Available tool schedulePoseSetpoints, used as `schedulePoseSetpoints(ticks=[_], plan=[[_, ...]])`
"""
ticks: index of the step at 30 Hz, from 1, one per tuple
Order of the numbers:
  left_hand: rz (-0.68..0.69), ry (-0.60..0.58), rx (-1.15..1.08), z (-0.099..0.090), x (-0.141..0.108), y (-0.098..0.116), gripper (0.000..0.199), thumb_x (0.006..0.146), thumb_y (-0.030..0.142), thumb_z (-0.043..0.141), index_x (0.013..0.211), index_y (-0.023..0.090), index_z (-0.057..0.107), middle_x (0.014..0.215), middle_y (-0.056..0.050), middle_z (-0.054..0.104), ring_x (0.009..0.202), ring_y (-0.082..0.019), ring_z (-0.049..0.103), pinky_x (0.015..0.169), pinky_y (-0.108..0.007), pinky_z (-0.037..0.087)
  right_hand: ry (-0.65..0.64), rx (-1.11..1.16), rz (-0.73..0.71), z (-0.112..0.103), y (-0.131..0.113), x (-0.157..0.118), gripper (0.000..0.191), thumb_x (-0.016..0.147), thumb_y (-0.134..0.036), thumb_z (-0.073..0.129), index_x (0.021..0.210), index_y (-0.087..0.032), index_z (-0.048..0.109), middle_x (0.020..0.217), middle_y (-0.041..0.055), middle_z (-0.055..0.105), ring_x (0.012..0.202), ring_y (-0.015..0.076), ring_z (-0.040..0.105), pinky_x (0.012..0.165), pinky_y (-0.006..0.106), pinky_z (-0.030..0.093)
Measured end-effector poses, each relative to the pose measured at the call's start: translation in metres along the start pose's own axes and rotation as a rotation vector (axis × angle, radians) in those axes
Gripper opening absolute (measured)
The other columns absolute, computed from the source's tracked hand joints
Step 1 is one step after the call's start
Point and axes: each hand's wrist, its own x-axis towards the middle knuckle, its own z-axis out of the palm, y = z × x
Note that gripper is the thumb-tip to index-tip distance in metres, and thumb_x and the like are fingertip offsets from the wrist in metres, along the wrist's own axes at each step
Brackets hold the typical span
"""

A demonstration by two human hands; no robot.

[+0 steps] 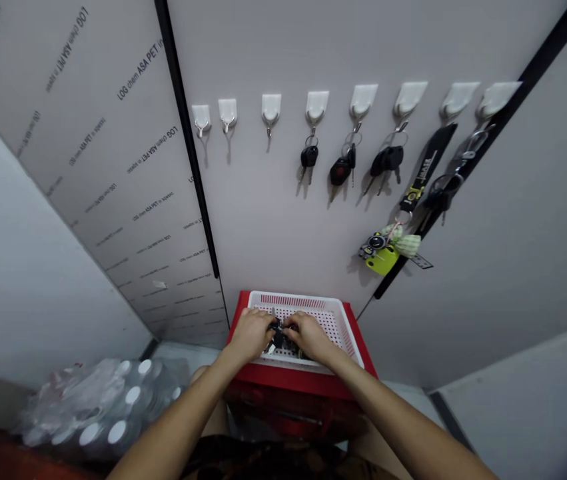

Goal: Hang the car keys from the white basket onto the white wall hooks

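Observation:
Both of my hands are inside a shallow white plastic basket [342, 327] with a perforated floor. Dark keys [278, 338] show between them, partly covered by the fingers. My left hand [254, 331] has its fingers curled and closed on the keys from the left. From the right, my right hand [308, 333] closes thumb and fingertips at the same bunch. How many keys there are, and the exact contact of each fingertip, I cannot make out.
The basket stands on a red cabinet [283, 379]. White adhesive hooks [271, 107] line the wall, several holding key sets [309, 157]. A black lanyard [433, 160] with a yellow-green tag [382, 260] hangs at right. Wrapped bottles [133, 397] stand at lower left.

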Motion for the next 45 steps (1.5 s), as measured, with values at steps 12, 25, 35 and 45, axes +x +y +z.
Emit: schedulePoseSetpoints(ticks=[12, 25, 35, 45], plan=[[-0.070, 0.047, -0.276, -0.008, -0.001, 0.006, 0.025, 0.067, 0.025, 0.044, 0.089, 0.018, 0.051, 0.090, -0.005, 0.056, 0.087, -0.017, 0.046, 0.076, -0.032, 0.032, -0.008, 0.227, 0.094, -0.026, 0.011, -0.007, 0.010, 0.061, -0.019, 0.043, 0.060, -0.014, 0.051, 0.051, -0.0010, 0.050, 0.047, 0.0086, 0.043, 0.048, 0.019, 0.032], [-0.014, 0.070, -0.995, -0.028, 0.020, 0.028, 0.025, 0.068, 0.019, 0.039, 0.090, 0.013, 0.050, 0.083, -0.002, 0.056, 0.077, -0.012, 0.049, 0.069, -0.023, 0.038, 0.089, 0.587, -0.012, -0.079, -0.044, 0.010, 0.007, 0.063, -0.023, 0.042, 0.063, -0.015, 0.043, 0.048, -0.0047, 0.045, 0.044, 0.0070, 0.044, 0.045, 0.019, 0.035], [-0.020, 0.396, -1.036, -0.144, 0.056, 0.028, 0.020, 0.067, 0.024, 0.041, 0.077, 0.010, 0.053, 0.066, -0.001, 0.053, 0.056, -0.006, 0.044, 0.053, -0.017, 0.035, 0.455, 0.717, -0.168, -0.162, -0.113, 0.053, 0.011, 0.058, -0.019, 0.047, 0.068, -0.014, 0.045, 0.051, -0.0055, 0.048, 0.042, 0.0060, 0.049, 0.046, 0.021, 0.042], [-0.079, 0.737, -0.965, -0.223, 0.115, 0.017, 0.021, 0.065, 0.028, 0.042, 0.067, 0.012, 0.056, 0.052, 0.002, 0.046, 0.047, -0.006, 0.038, 0.045, -0.017, 0.031, 0.736, 0.585, -0.317, -0.221, -0.155, 0.114, 0.012, 0.061, -0.009, 0.042, 0.068, -0.011, 0.052, 0.055, -0.0016, 0.053, 0.046, 0.0071, 0.052, 0.054, 0.026, 0.045]])
